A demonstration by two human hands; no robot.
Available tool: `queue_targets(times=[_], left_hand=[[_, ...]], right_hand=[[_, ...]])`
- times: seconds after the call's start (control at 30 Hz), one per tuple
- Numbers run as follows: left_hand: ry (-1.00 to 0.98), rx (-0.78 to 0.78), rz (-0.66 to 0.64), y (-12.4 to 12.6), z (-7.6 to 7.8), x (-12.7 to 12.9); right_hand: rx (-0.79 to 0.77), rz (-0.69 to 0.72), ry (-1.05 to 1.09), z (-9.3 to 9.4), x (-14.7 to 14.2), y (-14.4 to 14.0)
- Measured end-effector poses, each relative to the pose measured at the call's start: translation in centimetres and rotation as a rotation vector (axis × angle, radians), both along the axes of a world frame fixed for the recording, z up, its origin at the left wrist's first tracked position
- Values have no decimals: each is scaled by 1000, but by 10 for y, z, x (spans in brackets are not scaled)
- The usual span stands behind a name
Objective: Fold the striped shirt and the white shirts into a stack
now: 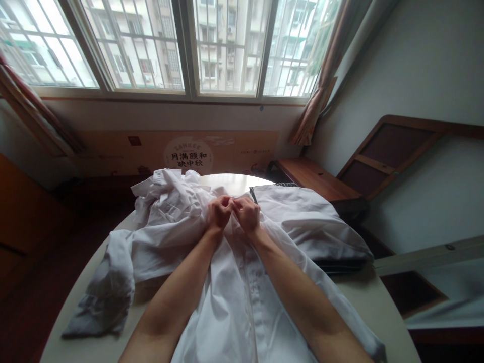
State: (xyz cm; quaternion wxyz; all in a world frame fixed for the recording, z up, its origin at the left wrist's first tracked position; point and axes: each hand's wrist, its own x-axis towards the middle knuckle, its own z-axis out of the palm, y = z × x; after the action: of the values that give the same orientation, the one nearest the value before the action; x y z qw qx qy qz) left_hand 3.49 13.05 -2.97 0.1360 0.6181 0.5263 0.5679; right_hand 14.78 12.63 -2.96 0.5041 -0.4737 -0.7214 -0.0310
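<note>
Both bare forearms reach forward over a round, pale-topped counter (378, 307) that stands under a wide barred window (189, 45). The left hand (219, 212) and the right hand (246, 213) meet knuckle to knuckle near the far middle of the counter, each curled into a tight grip. Between thumbs and fingertips each grip pinches a small fold of a white cotton button-up shirt (234, 297), near its upper front; what exactly lies between the fingertips is too small to tell.

The shirt lies spread along the middle of the counter, its front placket running from under the hands back towards the person between the two forearms. Its cloth is creased, and it drapes over the near edge.

To the left of the hands lies a crumpled white garment (166, 222), heaped loosely and touching the shirt. One long sleeve (109, 287) trails from it towards the near left edge of the counter, ending in a rumpled cuff.

To the right of the hands sits a folded pile of white cloth (310, 217), smoother than the rest, with dark fabric showing beneath it at its near right corner.

Beyond the counter a brown cardboard panel with printed characters (189, 154) leans along the wall below the window. A pinkish curtain (321, 85) hangs at the right of the window, above a low wooden bench (313, 179).
</note>
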Motion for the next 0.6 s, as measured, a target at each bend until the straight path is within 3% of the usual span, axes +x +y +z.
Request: queue_targets(times=[0.3,0.6], left_hand=[[-118,21,-110,4,-3,1],[-202,28,-123,11,-11,1]], right_hand=[[58,-54,-118,-2,-2,-2],[58,-44,16,-4,-3,2]])
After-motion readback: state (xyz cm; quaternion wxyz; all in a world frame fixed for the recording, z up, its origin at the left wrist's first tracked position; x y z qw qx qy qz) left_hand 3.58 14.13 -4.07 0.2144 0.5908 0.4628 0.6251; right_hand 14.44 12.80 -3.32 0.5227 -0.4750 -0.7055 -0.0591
